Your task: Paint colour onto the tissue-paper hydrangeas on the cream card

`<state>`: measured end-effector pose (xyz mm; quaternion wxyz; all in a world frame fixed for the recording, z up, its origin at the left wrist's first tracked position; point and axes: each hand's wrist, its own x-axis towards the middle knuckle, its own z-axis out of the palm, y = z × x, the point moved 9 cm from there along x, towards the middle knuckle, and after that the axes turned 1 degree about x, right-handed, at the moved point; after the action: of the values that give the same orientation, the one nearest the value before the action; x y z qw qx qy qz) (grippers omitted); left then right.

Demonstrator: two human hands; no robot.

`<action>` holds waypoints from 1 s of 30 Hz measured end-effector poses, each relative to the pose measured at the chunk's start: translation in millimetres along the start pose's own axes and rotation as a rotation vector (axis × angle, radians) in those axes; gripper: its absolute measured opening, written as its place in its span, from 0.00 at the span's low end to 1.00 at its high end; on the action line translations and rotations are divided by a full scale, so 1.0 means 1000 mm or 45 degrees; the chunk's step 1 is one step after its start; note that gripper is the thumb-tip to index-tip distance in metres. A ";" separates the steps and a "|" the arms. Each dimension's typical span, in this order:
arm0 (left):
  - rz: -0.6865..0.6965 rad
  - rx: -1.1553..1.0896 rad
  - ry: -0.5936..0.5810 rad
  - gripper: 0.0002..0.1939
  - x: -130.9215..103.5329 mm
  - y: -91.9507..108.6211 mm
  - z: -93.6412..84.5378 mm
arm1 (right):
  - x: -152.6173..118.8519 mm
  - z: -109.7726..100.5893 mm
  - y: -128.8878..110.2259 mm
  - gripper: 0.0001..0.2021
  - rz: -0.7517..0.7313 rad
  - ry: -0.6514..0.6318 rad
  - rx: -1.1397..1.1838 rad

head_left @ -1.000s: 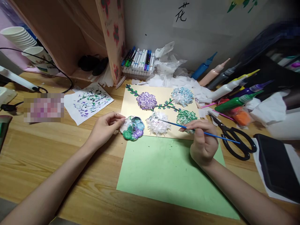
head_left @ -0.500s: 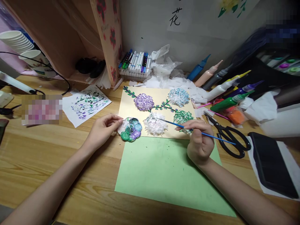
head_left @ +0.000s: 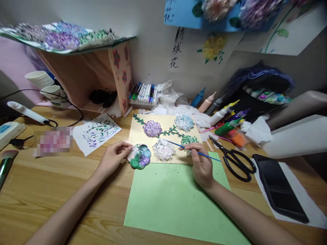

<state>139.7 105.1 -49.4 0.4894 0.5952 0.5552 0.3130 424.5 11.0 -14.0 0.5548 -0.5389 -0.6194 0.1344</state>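
My left hand (head_left: 118,154) pinches the rim of a flower-shaped paint palette (head_left: 140,156), whose wells hold green, purple and bluish paint. Between the fingers of my right hand (head_left: 200,161) is a thin blue paintbrush (head_left: 176,144), its tip at the upper edge of a white ruffled flower (head_left: 163,151). This flower sits on a cream sheet (head_left: 135,136) with a purple flower (head_left: 152,128), a light-blue flower (head_left: 184,123) and a green flower (head_left: 189,140), partly hidden by my right hand. A painted leafy vine runs between them. Dark flecks show on the white petals.
Green paper (head_left: 173,200) lies in front of the cream sheet. Black scissors (head_left: 235,161) and a black phone (head_left: 281,190) are on the right, with several paint bottles (head_left: 224,127) behind. A paint-flecked paper (head_left: 98,132) lies left; markers (head_left: 144,93) stand at the back.
The camera view has tilted upward, so more of the wall and the shelf top shows. Both hands keep their holds, and the brush tip stays by the white flower's upper part.
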 end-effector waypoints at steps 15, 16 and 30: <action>0.003 -0.064 -0.022 0.19 -0.001 -0.002 0.000 | 0.000 0.002 0.001 0.10 0.002 -0.008 -0.040; 0.006 -0.069 -0.014 0.20 -0.001 -0.004 -0.001 | 0.000 0.003 0.002 0.10 0.004 -0.021 -0.046; 0.043 -0.105 0.037 0.18 -0.001 -0.001 -0.001 | -0.027 0.039 -0.062 0.13 -0.509 -0.438 0.019</action>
<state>138.7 104.2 -49.8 0.5001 0.5792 0.5387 0.3525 354.5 -18.0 5.5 0.4609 -0.3711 -0.7977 0.1163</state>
